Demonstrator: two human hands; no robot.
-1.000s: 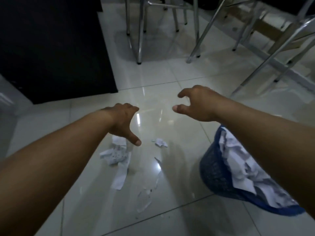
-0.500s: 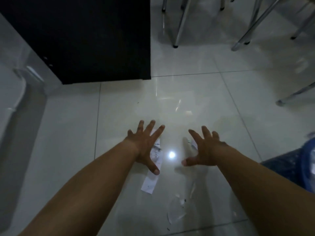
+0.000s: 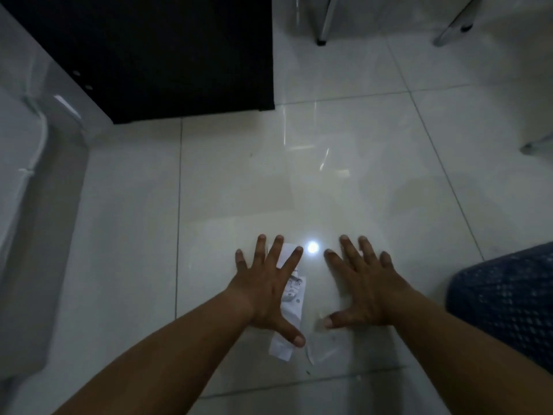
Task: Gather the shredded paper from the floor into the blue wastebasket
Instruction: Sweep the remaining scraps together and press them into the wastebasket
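Note:
White paper strips [image 3: 292,298] lie on the glossy tile floor under and between my hands. My left hand [image 3: 267,290] is spread flat, fingers straight, pressing on the long strip. My right hand [image 3: 360,287] is spread flat on the floor just to the right, its thumb beside a small pale scrap [image 3: 321,344]. What lies under its palm is hidden. The blue mesh wastebasket [image 3: 505,301] shows only its side at the right edge, apart from my right arm.
A black cabinet [image 3: 167,52] stands at the back left. Metal chair legs [image 3: 324,20] rise at the top right, another leg [image 3: 537,146] at the right edge. A pale wall with a cable [image 3: 36,139] runs along the left.
My hands dropped from the air with curled fingers to flat and spread on the floor over the paper. My view tilted down and left, so the wastebasket slid to the right edge.

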